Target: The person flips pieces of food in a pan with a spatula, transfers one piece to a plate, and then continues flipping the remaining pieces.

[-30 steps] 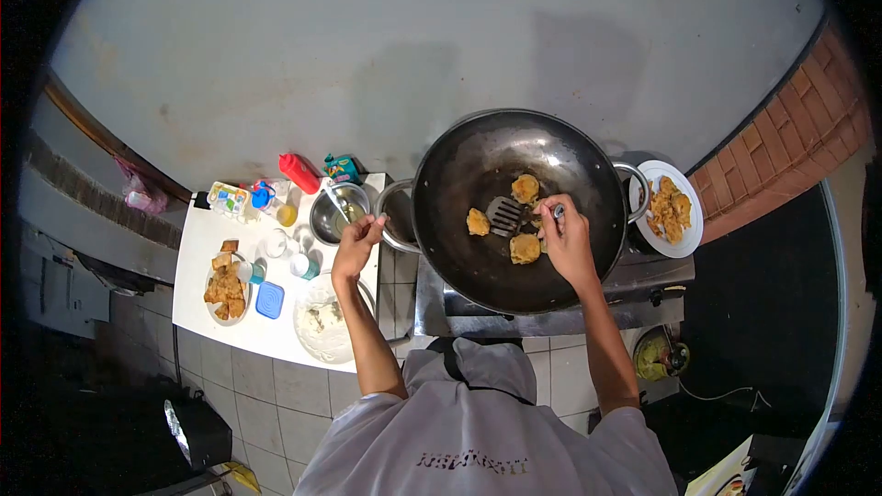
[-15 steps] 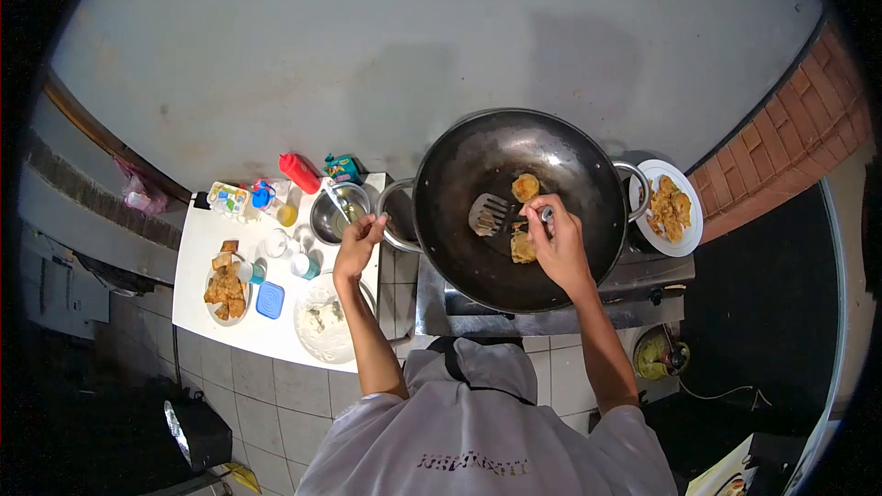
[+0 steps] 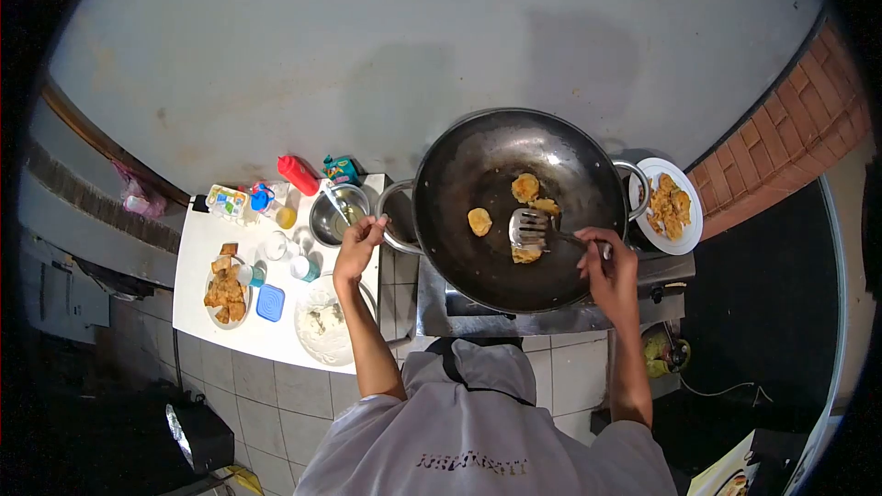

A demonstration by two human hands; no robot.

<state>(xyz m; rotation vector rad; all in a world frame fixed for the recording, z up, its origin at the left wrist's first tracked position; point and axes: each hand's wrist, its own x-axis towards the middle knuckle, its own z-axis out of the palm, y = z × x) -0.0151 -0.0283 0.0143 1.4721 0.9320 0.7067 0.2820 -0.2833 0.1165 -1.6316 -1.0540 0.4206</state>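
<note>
A large dark wok (image 3: 570, 174) sits on the stove with several golden fried pieces in it. My right hand (image 3: 611, 274) is closed around the handle of a slotted spatula (image 3: 528, 230) over the wok's right side. The spatula's blade covers part of a fried piece (image 3: 526, 256). Another round piece (image 3: 479, 221) lies to the blade's left, and one more (image 3: 525, 187) sits above it. On the wok's left, my left hand (image 3: 358, 248) pinches the outer edge of the loop-shaped wok handle (image 3: 397, 191), beside a steel bowl (image 3: 322, 223).
To the right stands a white plate (image 3: 691, 237) of fried food. The white table (image 3: 204, 253) on the left bears a plate of fried pieces (image 3: 225, 290), a blue lid (image 3: 270, 302), a red squeeze bottle (image 3: 298, 174), cups and a floury white plate (image 3: 312, 335).
My right hand has moved right and slightly down, drawing the spatula rightward over the lower fried piece. A round piece is now uncovered at the left. My left hand stays at the handle.
</note>
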